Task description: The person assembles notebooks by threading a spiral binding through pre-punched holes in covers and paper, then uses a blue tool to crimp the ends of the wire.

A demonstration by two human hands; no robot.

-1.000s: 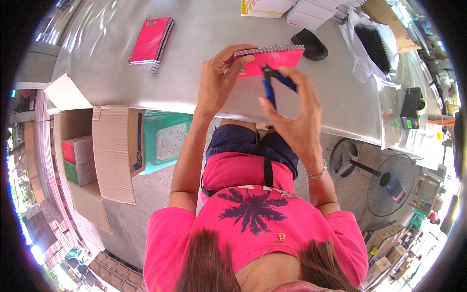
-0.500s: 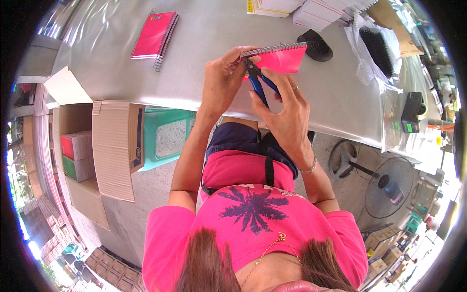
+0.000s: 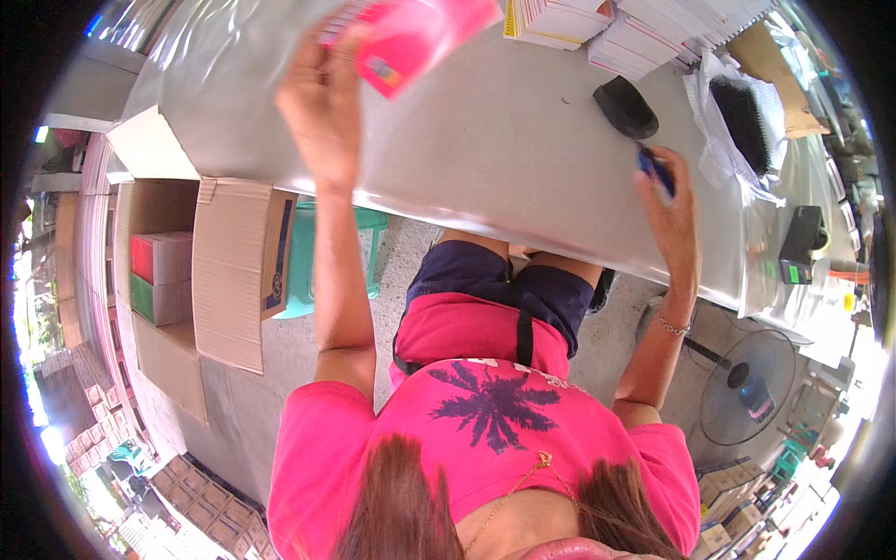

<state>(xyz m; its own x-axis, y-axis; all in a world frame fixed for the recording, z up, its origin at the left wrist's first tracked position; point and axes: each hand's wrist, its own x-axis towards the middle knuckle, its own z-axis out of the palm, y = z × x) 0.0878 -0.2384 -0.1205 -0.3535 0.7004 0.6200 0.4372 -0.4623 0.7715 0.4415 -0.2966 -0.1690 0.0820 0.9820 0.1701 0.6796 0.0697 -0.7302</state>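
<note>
My left hand (image 3: 322, 103) is closed on a pink spiral notebook (image 3: 425, 37), raised over the far left of the table. Its black coil shows by my fingers, and part of the notebook runs out of view at the top. On the right, my right hand (image 3: 677, 205) grips small pliers (image 3: 657, 175) with blue handles, their dark tip pointing away from me. Just beyond that tip lies a smooth black rounded object (image 3: 625, 107) whose kind I cannot tell. The tabletop (image 3: 504, 140) is grey and shiny.
White notebook stacks (image 3: 644, 42) stand at the back right, beside a bundle of black coils (image 3: 742, 121) in white wrap. A black tape dispenser (image 3: 798, 243) sits at the right edge. An open carton (image 3: 229, 280) is at lower left, near a green stool (image 3: 303, 257); a fan (image 3: 747, 387) stands right.
My left hand has carried the notebook away to the far left. My right hand has moved right with the pliers, off the coil. The other notebook at the left is no longer distinguishable.
</note>
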